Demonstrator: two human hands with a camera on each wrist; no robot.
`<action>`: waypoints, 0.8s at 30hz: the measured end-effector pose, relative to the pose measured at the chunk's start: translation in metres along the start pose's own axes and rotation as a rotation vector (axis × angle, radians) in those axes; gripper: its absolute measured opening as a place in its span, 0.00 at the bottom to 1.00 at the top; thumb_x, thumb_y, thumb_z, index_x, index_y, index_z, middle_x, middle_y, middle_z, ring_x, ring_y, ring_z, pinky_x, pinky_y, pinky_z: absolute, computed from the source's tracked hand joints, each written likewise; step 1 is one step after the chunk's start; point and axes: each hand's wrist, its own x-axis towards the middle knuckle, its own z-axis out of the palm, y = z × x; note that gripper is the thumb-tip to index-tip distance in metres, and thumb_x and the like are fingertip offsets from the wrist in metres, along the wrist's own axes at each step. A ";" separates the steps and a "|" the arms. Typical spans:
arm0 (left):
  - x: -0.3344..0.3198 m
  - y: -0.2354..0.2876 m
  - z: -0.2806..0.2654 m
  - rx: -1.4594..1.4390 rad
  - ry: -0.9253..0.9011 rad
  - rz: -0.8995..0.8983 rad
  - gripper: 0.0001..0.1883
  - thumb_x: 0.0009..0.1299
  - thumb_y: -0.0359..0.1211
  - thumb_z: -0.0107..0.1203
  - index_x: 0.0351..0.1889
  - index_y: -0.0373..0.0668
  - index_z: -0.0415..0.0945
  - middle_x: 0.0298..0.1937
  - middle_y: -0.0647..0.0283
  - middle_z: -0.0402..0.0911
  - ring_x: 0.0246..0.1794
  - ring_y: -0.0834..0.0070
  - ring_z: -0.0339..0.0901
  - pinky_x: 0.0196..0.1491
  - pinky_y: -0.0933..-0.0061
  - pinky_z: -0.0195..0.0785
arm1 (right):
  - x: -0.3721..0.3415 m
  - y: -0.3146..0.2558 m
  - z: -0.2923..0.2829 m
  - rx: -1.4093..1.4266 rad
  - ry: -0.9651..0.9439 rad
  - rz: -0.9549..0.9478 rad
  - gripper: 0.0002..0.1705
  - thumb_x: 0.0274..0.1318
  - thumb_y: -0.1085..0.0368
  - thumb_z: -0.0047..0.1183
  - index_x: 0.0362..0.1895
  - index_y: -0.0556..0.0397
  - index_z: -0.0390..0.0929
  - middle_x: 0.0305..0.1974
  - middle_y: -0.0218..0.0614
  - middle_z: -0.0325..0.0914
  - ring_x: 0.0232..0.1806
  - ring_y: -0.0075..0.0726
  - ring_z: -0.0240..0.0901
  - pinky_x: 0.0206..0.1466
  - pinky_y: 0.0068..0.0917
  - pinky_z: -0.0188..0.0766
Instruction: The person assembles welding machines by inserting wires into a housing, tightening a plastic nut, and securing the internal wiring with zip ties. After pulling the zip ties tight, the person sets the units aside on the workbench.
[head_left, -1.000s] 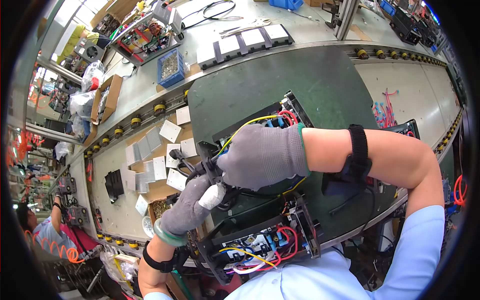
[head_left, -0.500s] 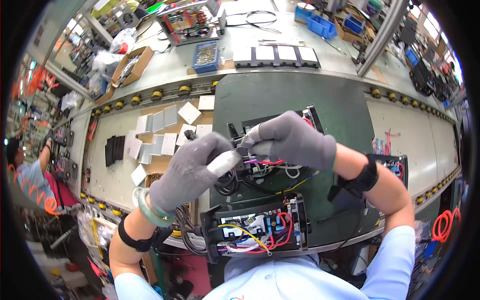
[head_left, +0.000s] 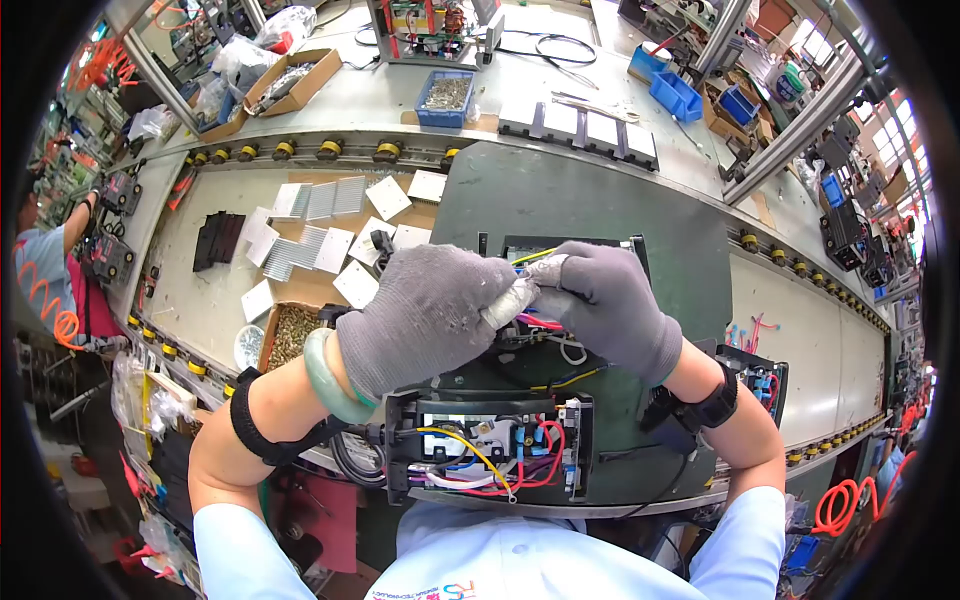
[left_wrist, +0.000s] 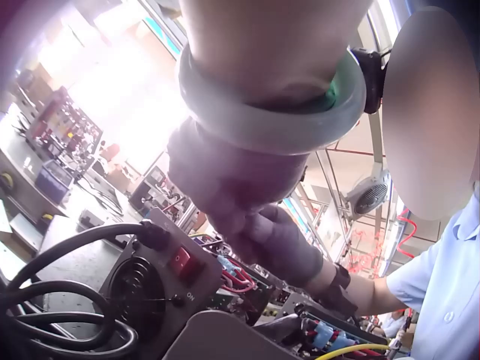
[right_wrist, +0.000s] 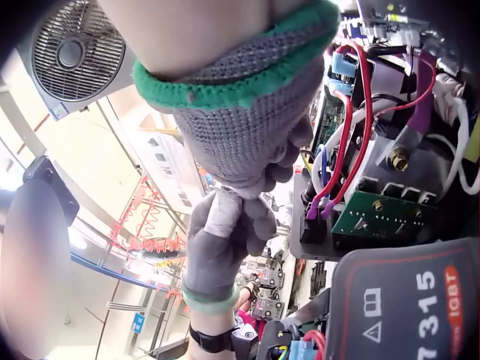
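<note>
Both hands wear grey knit gloves with white-wrapped thumbs. My left hand [head_left: 425, 315] and right hand [head_left: 615, 310] meet, fingers curled, over an open-cased electrical unit on the green mat. Its pink wires [head_left: 540, 322] and a yellow wire [head_left: 530, 256] show around the gloves. I cannot tell what lies between the fingertips. In the left wrist view, a panel with a fan [left_wrist: 136, 289], red power switch [left_wrist: 182, 261] and black cord stands below the hands. A second open unit [head_left: 490, 450], with red, white and yellow wires, sits close to the body.
White plates and ribbed metal heat sinks [head_left: 336, 200] lie on cardboard at left, beside a box of small brass-coloured parts [head_left: 290, 335]. A blue bin of hardware [head_left: 446, 98] stands on the back bench. Rollers [head_left: 387, 150] line the bench edge. Another unit [head_left: 752, 385] is at right.
The right hand has drawn back from the left hand's side of the far unit, and the fingertips now meet closely. The left hand has risen over it. The head view has shifted.
</note>
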 end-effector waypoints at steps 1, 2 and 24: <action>0.000 0.000 0.001 0.067 0.007 -0.017 0.12 0.75 0.39 0.54 0.35 0.41 0.78 0.24 0.53 0.76 0.25 0.52 0.76 0.31 0.61 0.69 | 0.003 0.000 -0.001 -0.039 -0.029 -0.009 0.09 0.51 0.61 0.65 0.37 0.48 0.86 0.32 0.37 0.81 0.31 0.44 0.81 0.35 0.35 0.76; 0.000 -0.001 0.003 0.065 0.009 -0.017 0.12 0.75 0.39 0.54 0.35 0.41 0.78 0.24 0.53 0.76 0.25 0.52 0.76 0.31 0.61 0.69 | 0.004 0.000 -0.003 -0.078 -0.054 -0.020 0.07 0.50 0.61 0.64 0.34 0.47 0.85 0.29 0.35 0.80 0.30 0.43 0.80 0.34 0.36 0.76; -0.025 -0.038 0.032 0.067 -0.216 -0.114 0.34 0.71 0.62 0.50 0.36 0.33 0.72 0.18 0.53 0.77 0.21 0.56 0.81 0.26 0.57 0.73 | 0.007 0.010 -0.008 -0.447 -0.360 -0.162 0.05 0.40 0.64 0.58 0.26 0.46 0.77 0.26 0.32 0.73 0.28 0.41 0.77 0.26 0.40 0.70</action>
